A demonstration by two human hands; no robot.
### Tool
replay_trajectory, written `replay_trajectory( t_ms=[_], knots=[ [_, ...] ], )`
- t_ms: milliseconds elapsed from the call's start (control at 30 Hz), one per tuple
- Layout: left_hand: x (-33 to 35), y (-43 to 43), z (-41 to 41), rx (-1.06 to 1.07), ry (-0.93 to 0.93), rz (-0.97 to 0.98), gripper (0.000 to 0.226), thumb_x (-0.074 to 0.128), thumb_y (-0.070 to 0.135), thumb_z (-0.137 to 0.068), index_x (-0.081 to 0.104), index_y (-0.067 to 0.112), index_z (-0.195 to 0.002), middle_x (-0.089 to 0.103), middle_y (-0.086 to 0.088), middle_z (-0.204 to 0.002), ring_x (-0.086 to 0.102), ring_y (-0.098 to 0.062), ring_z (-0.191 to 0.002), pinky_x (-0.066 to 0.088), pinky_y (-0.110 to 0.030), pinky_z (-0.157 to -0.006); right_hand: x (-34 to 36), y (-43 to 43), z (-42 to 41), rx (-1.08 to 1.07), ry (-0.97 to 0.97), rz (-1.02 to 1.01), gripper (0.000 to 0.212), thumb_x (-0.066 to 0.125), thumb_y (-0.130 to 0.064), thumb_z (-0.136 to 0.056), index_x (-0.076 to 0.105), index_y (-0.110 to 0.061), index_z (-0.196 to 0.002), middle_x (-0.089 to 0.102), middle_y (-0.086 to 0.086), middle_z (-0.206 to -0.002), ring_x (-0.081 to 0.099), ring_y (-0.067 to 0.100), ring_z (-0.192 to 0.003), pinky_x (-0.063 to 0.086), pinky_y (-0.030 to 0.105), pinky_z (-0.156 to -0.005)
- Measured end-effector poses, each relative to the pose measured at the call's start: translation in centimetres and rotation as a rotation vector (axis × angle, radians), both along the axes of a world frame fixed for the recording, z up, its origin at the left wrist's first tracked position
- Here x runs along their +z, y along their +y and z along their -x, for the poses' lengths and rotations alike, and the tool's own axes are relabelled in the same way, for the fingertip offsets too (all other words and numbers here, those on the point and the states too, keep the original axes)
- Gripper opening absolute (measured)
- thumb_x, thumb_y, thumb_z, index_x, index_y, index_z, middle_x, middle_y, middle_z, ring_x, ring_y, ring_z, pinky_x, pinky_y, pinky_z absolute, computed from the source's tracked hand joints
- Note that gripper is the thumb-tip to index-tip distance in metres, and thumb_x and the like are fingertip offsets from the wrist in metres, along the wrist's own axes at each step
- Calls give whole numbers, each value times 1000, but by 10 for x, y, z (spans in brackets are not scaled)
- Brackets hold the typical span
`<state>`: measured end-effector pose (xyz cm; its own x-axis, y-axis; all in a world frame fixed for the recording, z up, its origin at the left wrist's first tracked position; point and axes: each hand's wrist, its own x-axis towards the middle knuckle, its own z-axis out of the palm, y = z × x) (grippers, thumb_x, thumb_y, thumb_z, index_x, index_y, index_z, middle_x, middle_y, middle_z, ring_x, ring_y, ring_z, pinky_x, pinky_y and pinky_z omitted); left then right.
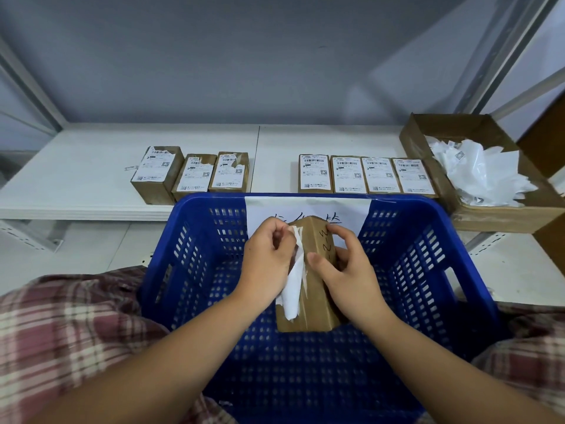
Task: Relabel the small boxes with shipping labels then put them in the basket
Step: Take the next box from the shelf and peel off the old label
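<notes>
1. Small box (312, 313): brown cardboard, oblong, held tilted w/ one long edge up, above the basket (422, 264), not resting on its floor. Black handwriting on the right face.
2. Label (295, 283): white, thin, curled and wrinkled, partly peeled. Its near end hangs loose over the box's left face.
3. L hand (266, 264): thumb and fingertips pinch the label's far end.
4. R hand (345, 276): fingers curled round the box's right side, thumb pressed on the top edge.
5. Basket: blue plastic, rectangular, slotted walls and floor. White paper sheet (305, 206) w/ handwriting hangs over the far rim, partly hidden by hands and box. No boxes seen on the visible floor.
6. White shelf (76, 172) beyond the basket. Far left: three boxes (195, 175), labels torn at top. Far right: four boxes (363, 174) in a tight row, labels whole.
7. Far right: open brown carton (419, 139), a heap of white paper scraps (480, 175) inside.
8. Plaid sleeves (61, 332) at both near corners.
</notes>
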<state>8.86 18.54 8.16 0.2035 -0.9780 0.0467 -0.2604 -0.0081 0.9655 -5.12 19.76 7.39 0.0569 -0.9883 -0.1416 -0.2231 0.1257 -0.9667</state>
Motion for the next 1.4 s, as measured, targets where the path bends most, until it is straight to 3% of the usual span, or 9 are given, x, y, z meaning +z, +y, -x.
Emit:
replay_trajectory(
  t_ms=[200,467,567,733,833,933,1100,1267,1400],
  knots=[
    [3,1,5,47,34,28,20,49,11,-97,53,9,-77,54,2,-63,46,0,-52,39,-12,-52,-5,-4,-1,-29,-45,-30,44,65,-30,-90,43,-43,-125,72,-2,-96,71,16,-83,59,45,-80],
    [2,-3,1,19,21,-9,18,49,10,-94,55,7,-78,52,1,-65,46,-5,-58,40,-19,-57,-10,-1,-3,-56,-113,-64,49,69,-25,-88,44,-40,-127,72,-2,-99,70,17,-88,58,47,-84],
    [4,-4,0,-20,118,-113,32,46,21,-98,55,7,-71,52,7,-56,48,-4,-53,40,-18,-55,-3,-1,0,-30,16,84,65,74,-24,-83,36,-40,-133,66,-8,-111,67,8,-96,58,35,-85],
    [11,2,7,-78,337,-161,52,35,58,-85,54,11,-72,52,3,-60,47,-6,-54,41,-17,-56,2,2,1,-44,117,219,83,79,-27,-77,22,-69,-119,57,-14,-123,59,6,-112,53,32,-94],
    [10,4,4,-101,194,-124,48,54,55,-75,51,7,-73,50,-4,-64,49,-11,-61,44,-24,-63,-4,8,-3,-29,129,222,89,81,-29,-75,21,-56,-135,55,-10,-128,57,9,-115,53,38,-96],
    [4,3,3,-81,142,-113,29,58,34,-91,50,11,-74,48,-6,-67,47,-15,-64,41,-30,-63,-7,9,-5,-26,106,198,91,81,-27,-76,19,-54,-137,56,-11,-122,59,4,-108,55,32,-91],
    [0,0,0,-100,-30,-65,16,51,21,-97,56,12,-85,54,4,-74,51,-5,-65,40,-15,-61,-3,3,-3,4,-60,72,75,69,-19,-88,22,-46,-139,59,-14,-110,62,-8,-92,50,10,-74],
    [-12,4,1,-113,-562,290,6,61,14,-90,61,12,-85,46,5,-97,49,-7,-89,40,-13,-79,-4,-4,-1,-43,-248,-92,77,70,-56,-70,38,-36,-138,71,-4,-108,68,10,-100,52,39,-98],
    [-12,6,1,-187,-590,346,8,62,6,-88,61,8,-80,59,-5,-112,57,-12,-99,44,-20,-84,-4,-7,4,-37,-299,-144,64,71,-27,-85,40,-30,-140,73,2,-101,73,14,-89,58,27,-79]
  ],
)
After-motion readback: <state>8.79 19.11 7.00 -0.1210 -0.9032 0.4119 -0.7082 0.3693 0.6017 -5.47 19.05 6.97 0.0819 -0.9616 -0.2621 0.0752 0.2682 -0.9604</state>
